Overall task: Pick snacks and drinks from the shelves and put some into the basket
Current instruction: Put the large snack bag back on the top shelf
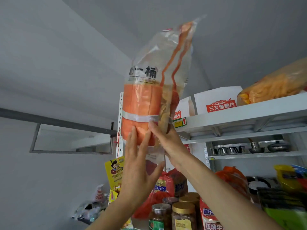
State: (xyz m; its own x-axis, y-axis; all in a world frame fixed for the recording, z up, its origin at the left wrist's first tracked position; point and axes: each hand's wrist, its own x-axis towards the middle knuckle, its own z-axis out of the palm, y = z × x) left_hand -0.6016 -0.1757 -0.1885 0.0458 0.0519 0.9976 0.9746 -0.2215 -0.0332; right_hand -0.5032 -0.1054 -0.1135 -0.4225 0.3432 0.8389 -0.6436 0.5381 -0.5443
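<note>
Both hands (149,156) hold snack bag (149,100) beside shelf edge (232,117).

two bare forearms, seemingly sleeveless; left hand (137,165) and right hand (166,138) ungloved.

Both arms are reaching up w/ bare forearms, converging overhead. L hand (139,165) is lying flat against the tall snack bag (146,103), fingers straight & spread, thumb out to the right. R hand (167,141) is gripping the bag's lower edge, fingers curled round it, wrist bent back.
</note>
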